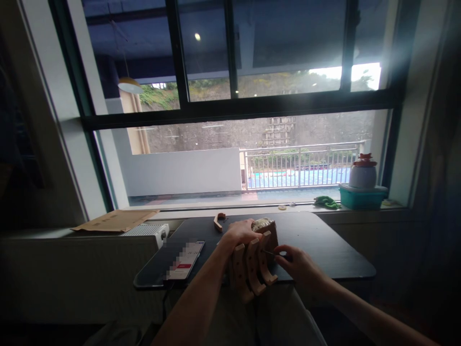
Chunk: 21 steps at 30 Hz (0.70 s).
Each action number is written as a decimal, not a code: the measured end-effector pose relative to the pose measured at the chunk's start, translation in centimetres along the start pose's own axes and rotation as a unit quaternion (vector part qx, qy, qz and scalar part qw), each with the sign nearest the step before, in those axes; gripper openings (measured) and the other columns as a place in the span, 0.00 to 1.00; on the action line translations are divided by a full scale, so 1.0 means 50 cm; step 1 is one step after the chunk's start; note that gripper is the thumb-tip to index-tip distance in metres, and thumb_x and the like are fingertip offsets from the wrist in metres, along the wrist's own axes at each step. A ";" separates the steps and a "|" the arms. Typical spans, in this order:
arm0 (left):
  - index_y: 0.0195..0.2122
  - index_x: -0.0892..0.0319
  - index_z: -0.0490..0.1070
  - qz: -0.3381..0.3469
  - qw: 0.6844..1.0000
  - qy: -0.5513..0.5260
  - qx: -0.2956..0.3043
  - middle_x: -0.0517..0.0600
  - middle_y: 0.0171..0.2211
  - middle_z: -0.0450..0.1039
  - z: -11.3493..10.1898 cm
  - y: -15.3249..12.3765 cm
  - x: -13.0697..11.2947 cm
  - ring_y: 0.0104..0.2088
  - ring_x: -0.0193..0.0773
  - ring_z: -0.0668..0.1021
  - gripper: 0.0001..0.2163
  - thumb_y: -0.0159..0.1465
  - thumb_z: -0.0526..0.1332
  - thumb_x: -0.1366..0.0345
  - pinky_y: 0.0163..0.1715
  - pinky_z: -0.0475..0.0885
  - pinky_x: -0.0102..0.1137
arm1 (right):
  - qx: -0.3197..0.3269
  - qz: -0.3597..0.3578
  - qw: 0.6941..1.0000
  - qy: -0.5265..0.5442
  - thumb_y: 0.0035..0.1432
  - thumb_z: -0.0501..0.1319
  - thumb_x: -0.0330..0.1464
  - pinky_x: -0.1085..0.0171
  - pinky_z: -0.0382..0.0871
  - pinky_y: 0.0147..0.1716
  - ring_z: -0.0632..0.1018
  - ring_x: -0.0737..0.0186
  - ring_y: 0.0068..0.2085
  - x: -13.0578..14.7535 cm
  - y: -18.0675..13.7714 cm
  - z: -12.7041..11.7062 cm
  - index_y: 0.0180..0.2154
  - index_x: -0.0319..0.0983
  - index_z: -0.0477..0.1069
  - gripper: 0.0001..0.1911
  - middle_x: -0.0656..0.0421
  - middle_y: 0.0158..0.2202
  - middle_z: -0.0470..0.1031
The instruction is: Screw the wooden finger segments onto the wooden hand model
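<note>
A wooden rack with three hook-shaped pegs (254,263) stands on edge at the near side of a dark table (324,240). My left hand (239,234) lies over its top, fingers closed round it. My right hand (298,266) pinches a thin dark tool (270,252) whose tip points at the rack between the pegs. One loose wooden hook (218,221) lies further back on the table.
A phone (185,261) with a lit screen lies at the table's left. A white device (146,230) and flat cardboard (117,220) sit to the left. On the windowsill stand a teal box (362,197) with a white pot on it and a green cloth (327,203).
</note>
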<state>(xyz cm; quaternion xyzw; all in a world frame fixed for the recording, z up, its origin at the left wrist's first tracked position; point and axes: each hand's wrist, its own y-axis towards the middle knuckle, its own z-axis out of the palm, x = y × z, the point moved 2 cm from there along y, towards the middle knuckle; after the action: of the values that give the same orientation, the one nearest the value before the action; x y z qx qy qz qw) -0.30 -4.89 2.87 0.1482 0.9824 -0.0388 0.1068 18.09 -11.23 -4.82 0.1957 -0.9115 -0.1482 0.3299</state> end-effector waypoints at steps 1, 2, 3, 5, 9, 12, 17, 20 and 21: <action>0.51 0.60 0.66 -0.001 1.000 -0.001 0.000 0.53 0.47 0.70 0.000 -0.001 -0.001 0.44 0.42 0.75 0.16 0.65 0.58 0.59 0.43 0.72 0.42 | 0.005 -0.012 1.000 -0.016 0.55 0.56 0.32 0.66 0.68 0.31 0.78 0.59 0.34 0.009 -0.001 -0.009 0.48 0.39 0.71 0.18 0.57 0.36 0.79; 0.51 0.60 0.66 -0.002 1.000 -0.001 0.000 0.52 0.47 0.70 0.000 -0.002 -0.001 0.44 0.42 0.75 0.16 0.65 0.58 0.59 0.43 0.72 0.42 | 0.013 -0.033 0.999 -0.035 0.53 0.56 0.29 0.65 0.67 0.31 0.78 0.59 0.34 0.020 -0.003 -0.018 0.50 0.40 0.69 0.21 0.57 0.37 0.79; 0.51 0.60 0.66 -0.003 1.000 -0.002 0.001 0.52 0.47 0.70 0.000 -0.002 -0.002 0.44 0.42 0.75 0.16 0.65 0.58 0.59 0.43 0.72 0.42 | 0.023 -0.063 0.996 -0.061 0.52 0.56 0.26 0.65 0.66 0.32 0.78 0.59 0.35 0.032 -0.005 -0.025 0.50 0.41 0.68 0.22 0.56 0.38 0.78; 0.51 0.60 0.66 -0.006 1.000 -0.002 0.002 0.52 0.47 0.70 0.000 -0.003 -0.002 0.43 0.42 0.75 0.16 0.65 0.58 0.59 0.43 0.72 0.42 | 0.051 -0.137 0.981 -0.131 0.53 0.53 0.21 0.65 0.64 0.32 0.76 0.60 0.35 0.052 -0.008 -0.033 0.46 0.40 0.71 0.20 0.55 0.38 0.77; 0.51 0.60 0.65 -0.004 1.000 -0.004 0.002 0.52 0.47 0.69 0.001 -0.003 -0.001 0.43 0.42 0.75 0.16 0.65 0.57 0.59 0.43 0.72 0.42 | 0.074 -0.175 0.971 -0.142 0.52 0.54 0.20 0.63 0.62 0.33 0.75 0.58 0.34 0.057 -0.004 -0.028 0.38 0.38 0.74 0.15 0.53 0.34 0.75; 0.51 0.60 0.65 -0.001 1.000 -0.003 0.000 0.53 0.48 0.69 0.001 -0.001 0.000 0.44 0.42 0.75 0.16 0.65 0.58 0.59 0.43 0.72 0.42 | 0.049 -0.142 0.984 -0.097 0.56 0.54 0.26 0.62 0.63 0.35 0.76 0.57 0.35 0.038 -0.004 -0.011 0.37 0.38 0.75 0.12 0.53 0.35 0.77; 0.51 0.60 0.66 0.009 1.000 -0.001 -0.003 0.53 0.49 0.69 0.000 -0.001 0.000 0.45 0.43 0.74 0.16 0.65 0.58 0.59 0.45 0.71 0.43 | -0.021 -0.012 0.999 0.034 0.63 0.49 0.39 0.65 0.68 0.36 0.78 0.58 0.38 0.002 -0.008 0.025 0.42 0.36 0.74 0.20 0.53 0.37 0.79; 0.51 0.60 0.66 0.011 1.000 -0.002 0.002 0.53 0.48 0.69 -0.001 -0.004 -0.001 0.45 0.43 0.74 0.16 0.65 0.58 0.59 0.44 0.71 0.43 | -0.023 0.031 0.995 0.091 0.62 0.47 0.43 0.66 0.69 0.35 0.78 0.57 0.38 -0.013 -0.001 0.035 0.40 0.34 0.75 0.24 0.53 0.36 0.79; 0.51 0.60 0.66 0.011 1.000 -0.002 0.005 0.53 0.48 0.69 -0.001 -0.004 -0.001 0.44 0.42 0.75 0.16 0.65 0.58 0.59 0.44 0.71 0.42 | -0.019 0.039 0.994 0.099 0.61 0.48 0.43 0.65 0.69 0.34 0.78 0.57 0.37 -0.017 0.002 0.033 0.39 0.34 0.75 0.23 0.53 0.35 0.79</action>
<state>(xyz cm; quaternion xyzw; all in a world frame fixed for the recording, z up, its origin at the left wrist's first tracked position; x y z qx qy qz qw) -0.33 -5.10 2.93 0.1590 0.9804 -0.0426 0.1083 17.56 -10.51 -6.46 0.1679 -0.8784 -0.1322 0.4275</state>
